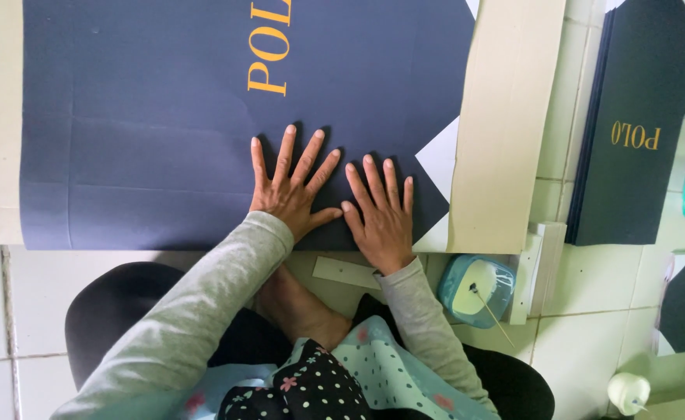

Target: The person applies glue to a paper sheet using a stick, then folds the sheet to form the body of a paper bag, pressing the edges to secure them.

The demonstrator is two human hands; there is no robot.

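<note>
navy sheet [164,117] — flat under both hands' fingers [311,152]

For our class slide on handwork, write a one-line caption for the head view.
Left hand and right hand press flat on a dark blue sheet laid over cardboard.

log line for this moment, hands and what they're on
left hand flat on navy sheet | right hand flat beside it | glue tub right
</note>
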